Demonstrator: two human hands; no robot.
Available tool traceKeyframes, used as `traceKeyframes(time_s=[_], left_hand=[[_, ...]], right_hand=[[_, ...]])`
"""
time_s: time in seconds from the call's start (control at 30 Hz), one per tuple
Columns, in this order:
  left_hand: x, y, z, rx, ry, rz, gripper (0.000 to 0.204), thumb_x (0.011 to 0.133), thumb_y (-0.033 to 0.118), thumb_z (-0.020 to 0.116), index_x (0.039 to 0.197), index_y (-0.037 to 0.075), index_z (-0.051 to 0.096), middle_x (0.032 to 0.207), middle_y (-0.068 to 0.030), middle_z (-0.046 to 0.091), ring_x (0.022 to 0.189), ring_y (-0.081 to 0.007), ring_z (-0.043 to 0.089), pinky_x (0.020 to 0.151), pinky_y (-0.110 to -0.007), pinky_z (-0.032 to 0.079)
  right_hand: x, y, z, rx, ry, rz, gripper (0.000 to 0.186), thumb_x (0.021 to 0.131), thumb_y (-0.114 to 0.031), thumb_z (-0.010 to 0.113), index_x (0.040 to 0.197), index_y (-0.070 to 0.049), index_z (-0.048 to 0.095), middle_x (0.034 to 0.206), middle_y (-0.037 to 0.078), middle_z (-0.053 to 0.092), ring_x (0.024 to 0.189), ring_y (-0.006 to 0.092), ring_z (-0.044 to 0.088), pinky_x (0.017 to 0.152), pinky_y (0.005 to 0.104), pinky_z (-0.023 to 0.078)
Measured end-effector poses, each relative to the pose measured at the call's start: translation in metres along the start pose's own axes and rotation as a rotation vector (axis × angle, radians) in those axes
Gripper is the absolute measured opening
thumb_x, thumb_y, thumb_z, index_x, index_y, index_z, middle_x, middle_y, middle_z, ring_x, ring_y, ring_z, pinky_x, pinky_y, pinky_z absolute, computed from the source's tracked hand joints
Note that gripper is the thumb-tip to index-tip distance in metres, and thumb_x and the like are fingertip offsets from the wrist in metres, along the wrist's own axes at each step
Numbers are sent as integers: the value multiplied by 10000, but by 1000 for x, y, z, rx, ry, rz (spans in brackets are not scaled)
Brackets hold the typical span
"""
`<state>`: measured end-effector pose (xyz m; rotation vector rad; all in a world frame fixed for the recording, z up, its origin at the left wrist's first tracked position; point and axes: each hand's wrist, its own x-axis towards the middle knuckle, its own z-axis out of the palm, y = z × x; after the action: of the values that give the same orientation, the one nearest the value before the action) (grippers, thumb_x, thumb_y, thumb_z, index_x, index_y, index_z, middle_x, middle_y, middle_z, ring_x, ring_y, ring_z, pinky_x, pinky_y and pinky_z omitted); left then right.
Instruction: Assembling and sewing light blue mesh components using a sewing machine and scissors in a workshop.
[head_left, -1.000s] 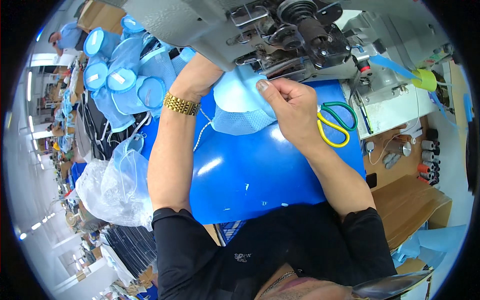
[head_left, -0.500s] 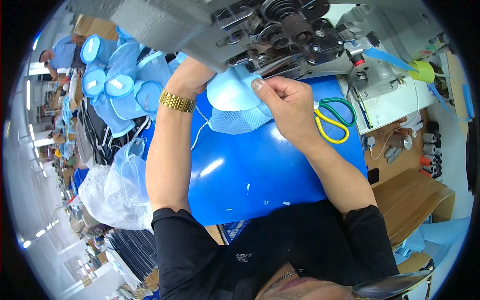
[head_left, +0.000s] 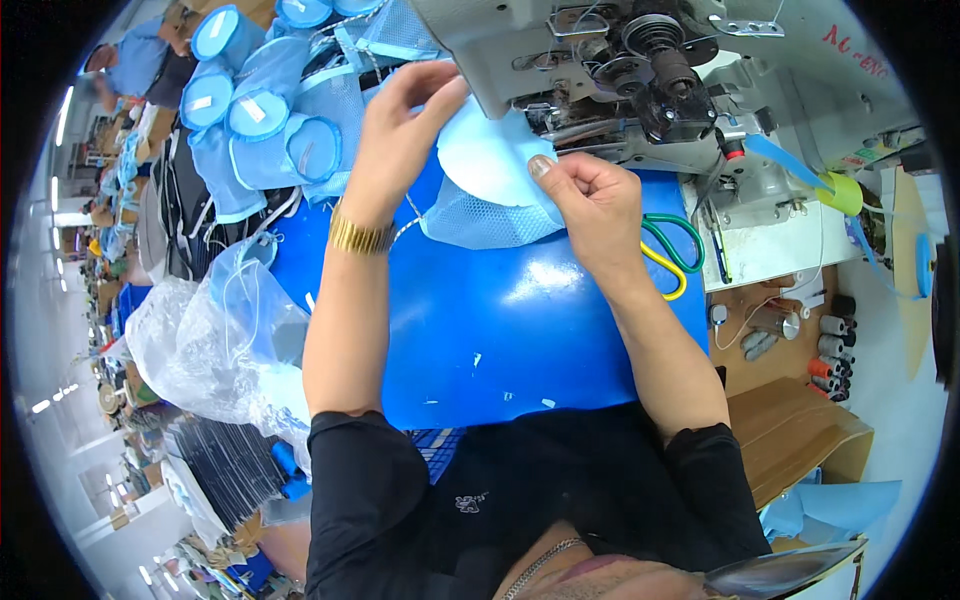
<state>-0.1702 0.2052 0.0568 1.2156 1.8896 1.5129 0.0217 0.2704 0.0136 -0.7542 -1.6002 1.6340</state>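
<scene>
A light-blue mesh bag (head_left: 490, 222) with a smooth round blue panel (head_left: 495, 165) lies under the head of an industrial sewing machine (head_left: 600, 100). My right hand (head_left: 597, 205) pinches the right edge of the panel, thumb on top and fingers curled. My left hand (head_left: 405, 125) is raised at the panel's upper left, beside the machine head. Its fingers are bent, with a gap between thumb and forefinger; the fingertips are partly obscured. A pale cord (head_left: 407, 228) runs from the bag beneath my left wrist.
Several blue mesh bags (head_left: 258, 115) with round ends are heaped at the left. Below them sits a clear plastic bag (head_left: 190, 350). Green-and-yellow scissors (head_left: 680, 245) rest on the blue table (head_left: 490, 340) past my right hand. Thread spools (head_left: 830, 347) stand far right; another person (head_left: 140, 65) is at upper left.
My left hand has come up and away from the panel's left edge. My right hand keeps its pinch on the panel. The whole view has shifted slightly.
</scene>
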Motion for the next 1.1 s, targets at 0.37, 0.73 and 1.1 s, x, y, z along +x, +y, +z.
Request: traceKeyframes(time_s=[0.37,0.73,1.1], left_hand=[[-273,-36,-27,159,466,-378,142,878,117,698,992,39,669,889,-26,674,818,-88,625,736,-237,499],[-500,-88,-112,743,959,-791,176,873,190,645,923,32,706,781,-111,707,710,-219,680,665,-317,524],[-526,-171,-153,1063,442,-1067,195,712,194,731,859,67,729,861,-188,696,819,-353,679,781,-425,539]], right_hand=[[22,48,-24,21,24,46,192,916,-194,664,1004,-28,704,865,15,690,682,63,585,572,211,429],[60,68,-42,71,-123,8,240,984,-173,557,1082,17,664,864,54,660,728,94,572,603,247,417],[69,68,-48,81,-139,19,223,975,-180,576,1034,20,655,783,31,635,633,84,524,550,232,373]])
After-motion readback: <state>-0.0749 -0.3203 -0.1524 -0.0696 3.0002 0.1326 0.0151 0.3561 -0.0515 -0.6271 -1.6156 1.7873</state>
